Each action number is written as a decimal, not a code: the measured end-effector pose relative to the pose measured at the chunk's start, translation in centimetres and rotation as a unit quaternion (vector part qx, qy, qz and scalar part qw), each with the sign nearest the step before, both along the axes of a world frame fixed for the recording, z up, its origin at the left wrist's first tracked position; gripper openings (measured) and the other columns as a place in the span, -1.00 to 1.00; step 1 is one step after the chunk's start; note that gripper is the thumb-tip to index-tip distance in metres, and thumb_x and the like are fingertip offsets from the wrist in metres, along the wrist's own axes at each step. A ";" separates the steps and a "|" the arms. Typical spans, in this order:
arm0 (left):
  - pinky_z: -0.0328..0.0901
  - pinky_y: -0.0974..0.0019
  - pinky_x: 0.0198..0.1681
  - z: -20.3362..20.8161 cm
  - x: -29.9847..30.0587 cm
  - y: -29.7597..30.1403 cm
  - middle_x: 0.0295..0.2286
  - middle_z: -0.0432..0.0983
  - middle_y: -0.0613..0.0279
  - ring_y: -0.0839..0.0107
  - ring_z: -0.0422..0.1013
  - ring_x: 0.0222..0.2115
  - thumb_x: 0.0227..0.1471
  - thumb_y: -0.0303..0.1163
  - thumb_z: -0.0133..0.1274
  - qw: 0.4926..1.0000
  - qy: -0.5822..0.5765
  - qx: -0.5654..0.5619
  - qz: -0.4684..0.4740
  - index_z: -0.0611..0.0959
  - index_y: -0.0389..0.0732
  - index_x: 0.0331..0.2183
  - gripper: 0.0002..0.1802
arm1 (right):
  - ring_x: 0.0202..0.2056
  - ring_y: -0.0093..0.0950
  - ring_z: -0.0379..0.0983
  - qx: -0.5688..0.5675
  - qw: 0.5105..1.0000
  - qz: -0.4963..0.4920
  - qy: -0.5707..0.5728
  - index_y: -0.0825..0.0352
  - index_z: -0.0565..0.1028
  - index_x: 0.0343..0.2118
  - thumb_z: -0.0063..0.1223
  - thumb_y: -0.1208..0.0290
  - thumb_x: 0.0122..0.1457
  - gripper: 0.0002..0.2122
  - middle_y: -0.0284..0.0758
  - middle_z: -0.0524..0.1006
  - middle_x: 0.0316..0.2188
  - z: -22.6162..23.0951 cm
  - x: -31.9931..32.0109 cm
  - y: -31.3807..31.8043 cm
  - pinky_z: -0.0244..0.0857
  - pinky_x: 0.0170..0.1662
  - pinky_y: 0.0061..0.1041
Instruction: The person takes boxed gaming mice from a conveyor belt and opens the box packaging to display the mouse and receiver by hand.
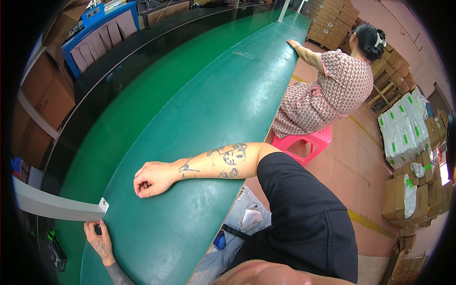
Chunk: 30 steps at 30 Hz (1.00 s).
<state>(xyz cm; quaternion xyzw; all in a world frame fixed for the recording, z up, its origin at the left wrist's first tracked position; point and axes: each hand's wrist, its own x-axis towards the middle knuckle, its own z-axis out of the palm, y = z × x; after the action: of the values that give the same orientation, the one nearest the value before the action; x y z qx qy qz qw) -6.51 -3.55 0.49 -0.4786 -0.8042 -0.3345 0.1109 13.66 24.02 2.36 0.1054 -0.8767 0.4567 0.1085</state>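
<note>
My left hand (99,241) is at the lower left, at the edge of the green worktop (190,202). Its fingers and thumb are apart, with the fingertips against the lower edge of a grey metal post (61,202); I see nothing held in it. The post's small foot plate (104,205) stands on the worktop just beyond. My right hand (156,179) lies on the worktop with its fingers loosely curled in, and nothing shows in it. The tattooed right forearm rests across the surface.
A green conveyor belt (156,88) runs along the worktop's far side, carrying a dark box (56,250) at lower left. A person (327,90) sits on a pink stool (308,142) at the right, one hand on the worktop. Cartons (403,194) and wrapped white stacks (403,126) stand beyond.
</note>
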 end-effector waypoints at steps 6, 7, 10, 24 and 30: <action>0.23 0.23 -0.28 -0.3 -0.3 -0.2 -0.38 0.34 0.09 0.21 0.31 -0.35 -0.03 -0.47 0.02 1.000 0.003 -0.008 0.000 0.45 -0.30 -0.45 -0.89 | -0.41 -0.51 0.48 0.003 1.000 -0.001 -0.003 0.30 0.52 -0.42 0.06 0.37 0.05 -0.88 -0.36 0.50 -0.48 0.0 0.0 0.0 0.36 -0.34 -0.52; 0.23 0.23 -0.28 -0.3 -0.3 -0.2 -0.38 0.34 0.10 0.22 0.31 -0.35 -0.03 -0.47 0.02 1.000 0.006 -0.007 0.000 0.45 -0.30 -0.45 -0.89 | -0.41 -0.51 0.48 0.003 1.000 -0.001 -0.003 0.30 0.52 -0.42 0.06 0.37 0.05 -0.88 -0.36 0.50 -0.48 0.0 0.0 0.0 0.36 -0.34 -0.52; 0.23 0.23 -0.28 -0.2 -0.3 -0.2 -0.38 0.34 0.10 0.22 0.31 -0.36 -0.02 -0.46 0.02 1.000 0.005 -0.004 -0.003 0.45 -0.30 -0.45 -0.88 | -0.41 -0.51 0.48 0.006 1.000 0.000 0.001 0.30 0.52 -0.42 0.06 0.36 0.05 -0.88 -0.36 0.50 -0.48 0.0 0.0 0.0 0.36 -0.33 -0.52; 0.19 0.20 -0.26 -0.1 -0.3 -0.1 -0.42 0.29 0.06 0.18 0.27 -0.37 -0.08 -0.56 -0.07 1.000 0.011 0.002 -0.020 0.41 -0.36 -0.38 -0.87 | -0.41 -0.52 0.48 0.005 1.000 -0.002 -0.001 0.30 0.52 -0.42 0.06 0.37 0.05 -0.88 -0.36 0.50 -0.47 0.1 0.0 0.0 0.37 -0.34 -0.53; 0.19 0.20 -0.26 -0.1 -0.2 -0.1 -0.41 0.29 0.05 0.17 0.27 -0.37 -0.07 -0.55 -0.06 1.000 0.011 0.005 -0.021 0.42 -0.35 -0.39 -0.88 | -0.41 -0.52 0.48 0.005 1.000 0.000 -0.004 0.30 0.52 -0.41 0.06 0.36 0.05 -0.87 -0.37 0.50 -0.47 0.1 0.0 0.0 0.37 -0.34 -0.53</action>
<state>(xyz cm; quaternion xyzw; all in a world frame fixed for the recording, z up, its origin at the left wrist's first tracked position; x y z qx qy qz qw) -6.72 -3.64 0.43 -0.4981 -0.7911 -0.3359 0.1152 13.66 24.02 2.50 0.1039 -0.8793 0.4530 0.1043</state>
